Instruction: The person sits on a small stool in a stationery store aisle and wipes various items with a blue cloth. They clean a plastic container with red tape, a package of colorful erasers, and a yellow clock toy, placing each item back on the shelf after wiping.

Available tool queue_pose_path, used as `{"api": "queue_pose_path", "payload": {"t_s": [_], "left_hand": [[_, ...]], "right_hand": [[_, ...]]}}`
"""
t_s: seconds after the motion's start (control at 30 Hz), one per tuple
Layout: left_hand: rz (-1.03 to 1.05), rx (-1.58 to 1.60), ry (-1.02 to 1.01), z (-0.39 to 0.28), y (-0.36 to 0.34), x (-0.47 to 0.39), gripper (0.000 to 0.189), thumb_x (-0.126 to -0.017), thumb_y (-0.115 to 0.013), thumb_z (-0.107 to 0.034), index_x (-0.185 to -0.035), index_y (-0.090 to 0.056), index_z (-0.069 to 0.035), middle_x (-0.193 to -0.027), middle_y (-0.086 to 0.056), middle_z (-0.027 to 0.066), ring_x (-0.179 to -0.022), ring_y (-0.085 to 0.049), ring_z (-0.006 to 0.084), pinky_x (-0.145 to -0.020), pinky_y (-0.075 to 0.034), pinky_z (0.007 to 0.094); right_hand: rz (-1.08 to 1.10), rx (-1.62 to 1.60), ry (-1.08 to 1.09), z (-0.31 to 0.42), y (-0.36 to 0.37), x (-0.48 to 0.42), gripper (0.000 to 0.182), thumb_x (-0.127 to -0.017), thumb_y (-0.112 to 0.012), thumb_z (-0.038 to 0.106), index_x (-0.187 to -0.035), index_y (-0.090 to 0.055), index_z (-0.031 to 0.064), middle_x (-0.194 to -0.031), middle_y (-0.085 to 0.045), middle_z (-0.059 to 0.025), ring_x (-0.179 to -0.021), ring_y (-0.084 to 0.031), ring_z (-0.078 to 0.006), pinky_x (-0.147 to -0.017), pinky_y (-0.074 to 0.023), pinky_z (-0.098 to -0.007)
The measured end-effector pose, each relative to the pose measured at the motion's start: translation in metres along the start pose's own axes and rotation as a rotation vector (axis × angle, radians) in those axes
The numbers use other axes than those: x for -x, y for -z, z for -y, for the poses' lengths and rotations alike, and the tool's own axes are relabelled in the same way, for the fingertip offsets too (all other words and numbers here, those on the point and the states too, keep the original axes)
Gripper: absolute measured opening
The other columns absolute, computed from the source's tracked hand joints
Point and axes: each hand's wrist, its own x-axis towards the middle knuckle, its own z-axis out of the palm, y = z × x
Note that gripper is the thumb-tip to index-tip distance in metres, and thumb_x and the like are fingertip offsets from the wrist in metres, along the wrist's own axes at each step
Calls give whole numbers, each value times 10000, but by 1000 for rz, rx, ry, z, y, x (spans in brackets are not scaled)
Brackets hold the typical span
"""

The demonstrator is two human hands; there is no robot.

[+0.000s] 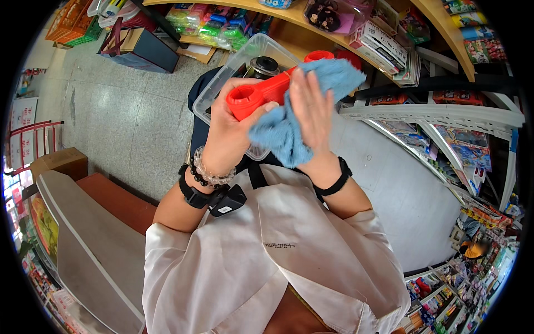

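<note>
My left hand (231,129) grips a red plastic piece (267,89) near its hollow round end; another ring-shaped end rises at the far side. A fluffy light-blue cloth (288,129) drapes over the red piece's right side. With fingers extended and slightly blurred, my right hand (311,110) presses the cloth against the piece. Below both hands, a clear plastic bin (204,98) rests on my lap. Inside it lies a round object with a black top (265,67), partly covered by the red piece and my left hand.
Wooden shelving (300,35) with packaged goods and boxes (379,48) stands close ahead. White metal racks (434,115) run along the right. A dark blue bag (139,50) sits on the tiled floor (108,108) at left, and a grey padded surface (89,250) lies beside me. Another person (475,249) is far right.
</note>
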Motion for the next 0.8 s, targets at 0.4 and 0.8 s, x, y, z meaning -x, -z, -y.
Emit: {"api": "queue_pose_path", "payload": {"t_s": [0.4,0.8], "left_hand": [[-306,-54,-139,-29,40,1,424,-812,-650,-115,-1174,-449,-27,-958,-575,66,-861,-548,117,-734,-467,245],[98,-668,-369,12,35,-17,380,-717,-747,-131,-994,-514,-15,-873,-613,107,-752,-604,168,-677,-488,281]], "right_hand": [[-270,-437,-543,-50,64,17,329,-937,-437,148,-1224,-420,-11,-890,-601,-125,-781,-571,-166,-754,-454,-309],[-188,-394,-658,-49,59,38,323,-884,-507,29,-1206,-497,-2,-966,-592,-75,-831,-558,-136,-771,-440,-279]]}}
